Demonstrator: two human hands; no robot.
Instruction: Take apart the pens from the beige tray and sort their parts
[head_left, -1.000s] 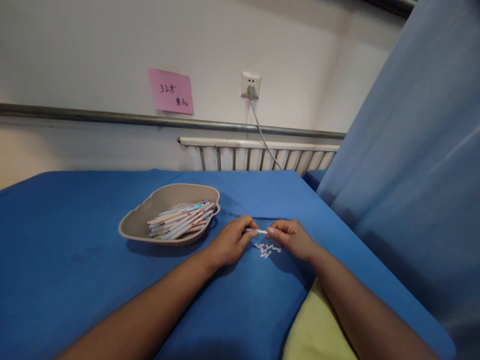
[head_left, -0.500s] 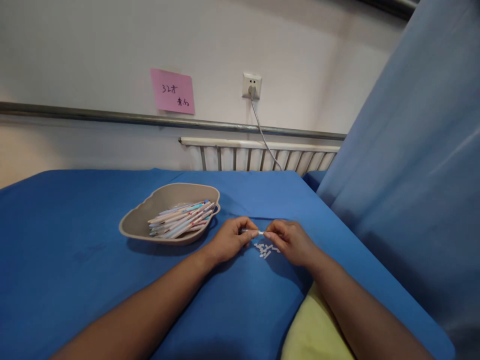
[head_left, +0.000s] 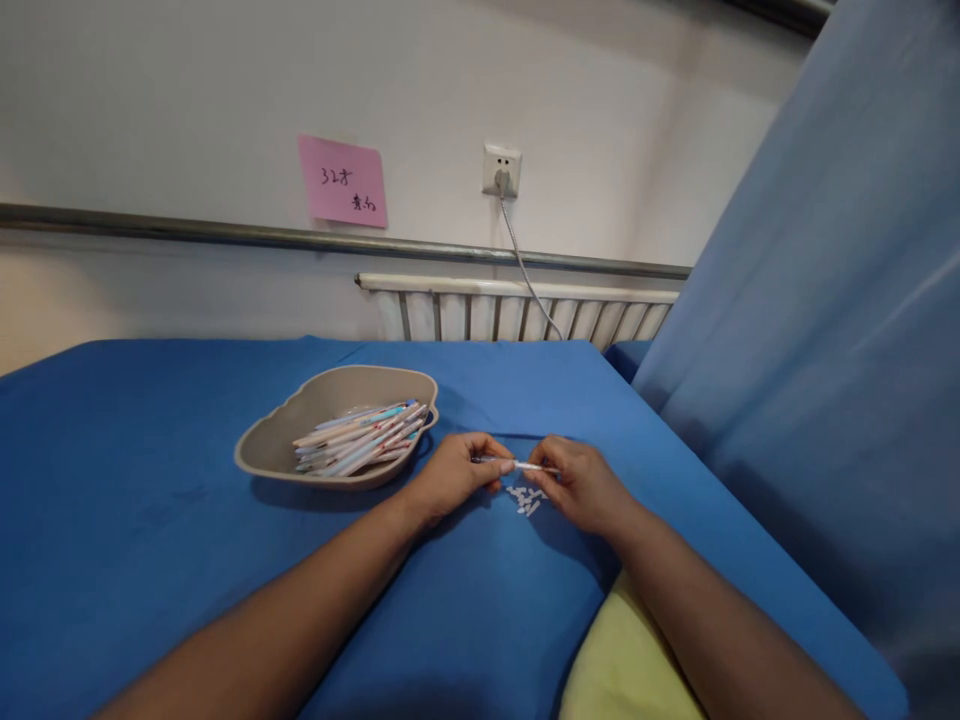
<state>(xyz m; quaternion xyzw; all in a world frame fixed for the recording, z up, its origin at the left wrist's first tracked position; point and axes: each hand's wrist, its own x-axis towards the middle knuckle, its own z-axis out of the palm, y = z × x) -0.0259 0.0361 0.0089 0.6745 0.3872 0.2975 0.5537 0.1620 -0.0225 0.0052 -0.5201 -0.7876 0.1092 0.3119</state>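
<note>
Between my two hands, a slender white pen (head_left: 523, 465) is held level just above the blue cover. My left hand (head_left: 469, 470) is closed in a pinch on its left part. On the right part, my right hand (head_left: 579, 480) pinches with thumb and fingers, and a thin end shows past the fingertips. Directly beneath lies a small heap of short white pieces (head_left: 525, 500), partly hidden by my right hand. To the left stands a beige basin (head_left: 274, 440) with many slim pens (head_left: 364, 440) piled inside.
A blue cover (head_left: 187, 560) spreads under everything. Yellow-green cloth (head_left: 630, 660) lies below my right forearm. A blue curtain (head_left: 817, 330) hangs at the right. Behind are a metal rail (head_left: 247, 236), a white radiator (head_left: 517, 310), a plugged-in socket (head_left: 502, 171) and a pink note (head_left: 343, 181).
My right fingers have shifted along the pen, and a thin length now shows across them on the right. My left hand keeps its pinch. The view has moved very slightly.
</note>
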